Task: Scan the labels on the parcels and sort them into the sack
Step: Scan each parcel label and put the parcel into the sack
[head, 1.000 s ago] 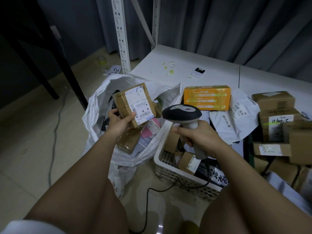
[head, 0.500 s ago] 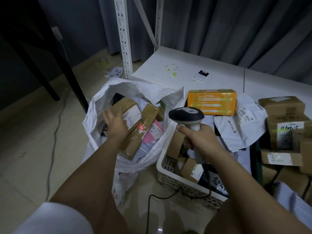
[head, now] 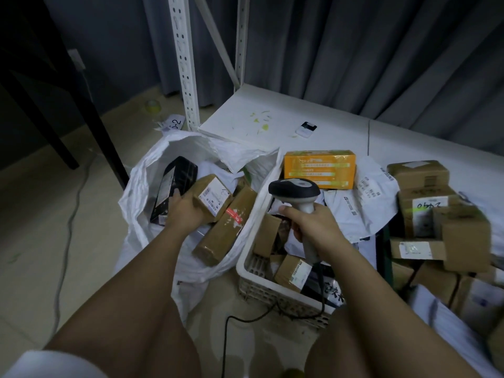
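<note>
From the head camera, the left hand [head: 188, 214] reaches down into the open white sack [head: 141, 184] on the floor, its fingers wrapped around the near end of a small brown parcel [head: 211, 197] whose white label faces up. That parcel lies inside the sack's mouth, touching a longer brown parcel [head: 226, 227] with a red sticker, which leans over the sack's right edge, and a black box [head: 174, 192] stands tilted against the sack's left wall. The right hand [head: 311, 225] grips the handle of a barcode scanner [head: 294, 189], fingers curled tight round it, the scanner's head held above a white plastic basket [head: 251, 271] holding more small cardboard parcels. Behind the basket an orange box [head: 319, 169] and white mailer bags [head: 354, 208] rest on the low white shelf [head: 240, 115], with stacked brown cartons [head: 425, 203] to the right
</note>
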The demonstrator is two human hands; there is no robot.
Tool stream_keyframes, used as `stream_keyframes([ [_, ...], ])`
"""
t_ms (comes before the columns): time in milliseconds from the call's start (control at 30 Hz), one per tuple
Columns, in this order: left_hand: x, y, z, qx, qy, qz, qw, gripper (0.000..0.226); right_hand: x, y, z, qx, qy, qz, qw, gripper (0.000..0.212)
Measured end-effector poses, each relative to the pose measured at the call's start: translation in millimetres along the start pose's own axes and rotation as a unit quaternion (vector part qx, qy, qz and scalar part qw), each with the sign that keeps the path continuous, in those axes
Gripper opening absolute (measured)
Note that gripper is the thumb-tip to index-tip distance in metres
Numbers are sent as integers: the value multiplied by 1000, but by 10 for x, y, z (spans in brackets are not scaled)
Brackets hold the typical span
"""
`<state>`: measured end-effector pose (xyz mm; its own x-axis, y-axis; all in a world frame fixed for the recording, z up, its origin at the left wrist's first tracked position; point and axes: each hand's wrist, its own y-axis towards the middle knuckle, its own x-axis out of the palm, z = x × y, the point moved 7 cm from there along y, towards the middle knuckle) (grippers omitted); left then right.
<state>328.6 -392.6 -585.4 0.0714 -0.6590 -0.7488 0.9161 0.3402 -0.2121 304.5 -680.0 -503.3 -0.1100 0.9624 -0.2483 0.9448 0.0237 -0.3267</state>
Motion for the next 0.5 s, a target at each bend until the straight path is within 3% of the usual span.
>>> stream_keyframes([
  [133,114,-308,450,75,-86,-26,993,47,-331,-198,-30,-16,8,45,999,28],
  [267,268,-859,1052,158,-87,-91,979,22,-812,-566,145,-12,47,108,993,20],
  [400,446,-1289,1508,190,-75,-116,972,39,-1300,-981,427,14,68,149,986,16],
  [500,682,-1492,1848,212,-70,-153,963,38,-1623,-1216,714,42,100,185,977,16],
])
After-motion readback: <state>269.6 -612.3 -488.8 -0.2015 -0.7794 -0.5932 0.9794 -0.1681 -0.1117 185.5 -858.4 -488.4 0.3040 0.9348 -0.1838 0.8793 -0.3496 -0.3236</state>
